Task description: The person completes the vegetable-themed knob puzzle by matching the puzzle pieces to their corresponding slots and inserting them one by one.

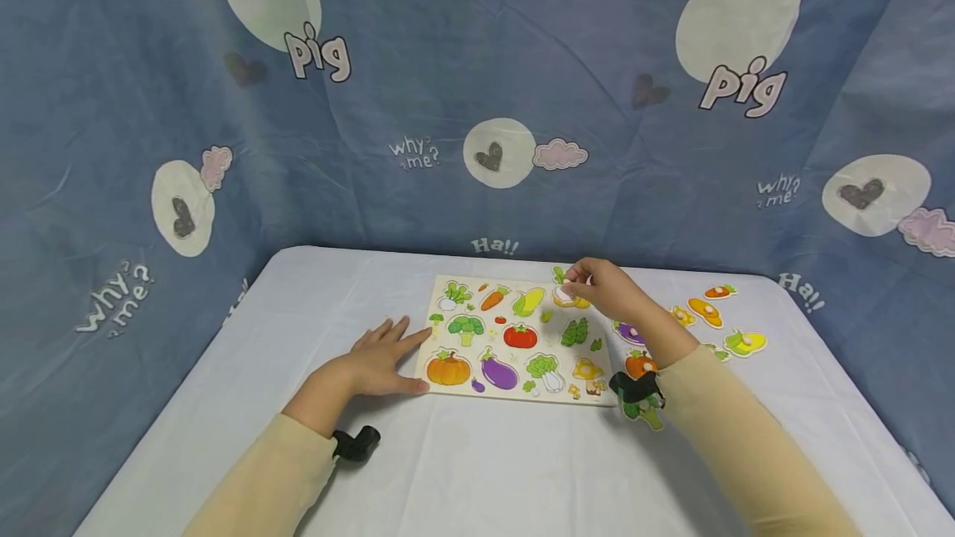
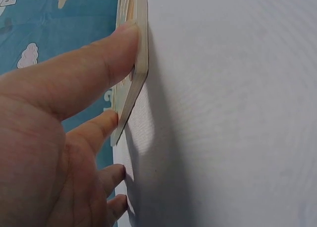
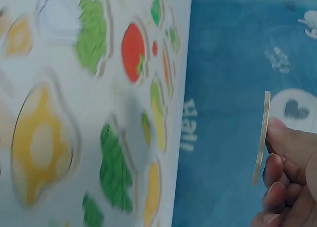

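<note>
A wooden puzzle board (image 1: 550, 343) printed with vegetables lies on the white table. My left hand (image 1: 380, 357) is spread flat at its left side, thumb and index finger touching the edge; in the left wrist view the thumb (image 2: 94, 71) presses on the board's rim. Over the board's far right corner, my right hand (image 1: 608, 292) pinches a thin puzzle piece (image 1: 559, 275) with a green leafy top, partly hidden by the fingers. Edge-on in the right wrist view, that piece (image 3: 262, 138) sits between thumb and fingers, apart from the board.
Loose pieces lie right of the board: a carrot (image 1: 719, 292), a corn (image 1: 745, 343), a pumpkin (image 1: 639, 365), a broccoli (image 1: 640, 410) and several others, some partly under the right forearm. A patterned blue cloth (image 1: 448, 214) hangs behind the table (image 1: 477, 471).
</note>
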The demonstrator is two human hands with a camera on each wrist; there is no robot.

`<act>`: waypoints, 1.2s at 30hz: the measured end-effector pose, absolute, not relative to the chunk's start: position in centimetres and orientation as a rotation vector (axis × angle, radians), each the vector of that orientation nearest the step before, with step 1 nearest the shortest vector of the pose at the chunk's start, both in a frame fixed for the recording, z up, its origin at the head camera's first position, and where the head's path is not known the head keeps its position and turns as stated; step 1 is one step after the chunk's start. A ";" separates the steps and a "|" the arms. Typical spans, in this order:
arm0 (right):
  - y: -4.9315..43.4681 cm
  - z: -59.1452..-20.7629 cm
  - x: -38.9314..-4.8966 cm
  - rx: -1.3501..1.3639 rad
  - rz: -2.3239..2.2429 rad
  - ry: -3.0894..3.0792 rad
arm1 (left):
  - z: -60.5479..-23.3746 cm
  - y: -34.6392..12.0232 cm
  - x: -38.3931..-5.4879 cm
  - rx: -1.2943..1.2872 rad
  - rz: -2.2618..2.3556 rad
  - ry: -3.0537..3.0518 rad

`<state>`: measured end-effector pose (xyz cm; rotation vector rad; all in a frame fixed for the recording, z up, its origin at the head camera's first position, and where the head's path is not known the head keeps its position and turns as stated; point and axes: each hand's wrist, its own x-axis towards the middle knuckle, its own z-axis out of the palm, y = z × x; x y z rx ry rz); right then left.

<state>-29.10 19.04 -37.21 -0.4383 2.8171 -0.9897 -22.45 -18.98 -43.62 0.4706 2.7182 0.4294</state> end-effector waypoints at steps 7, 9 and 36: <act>15.3 -37.9 -29.8 -0.460 -1.001 2.802 | -43.5 -19.0 -22.4 0.466 0.432 2.716; 14.2 -38.2 -30.0 -0.473 -1.003 2.794 | -43.4 -18.9 -22.4 0.468 0.433 2.717; 3.1 -42.1 -32.3 -0.394 -0.997 2.745 | -43.6 -19.0 -22.4 0.465 0.424 2.712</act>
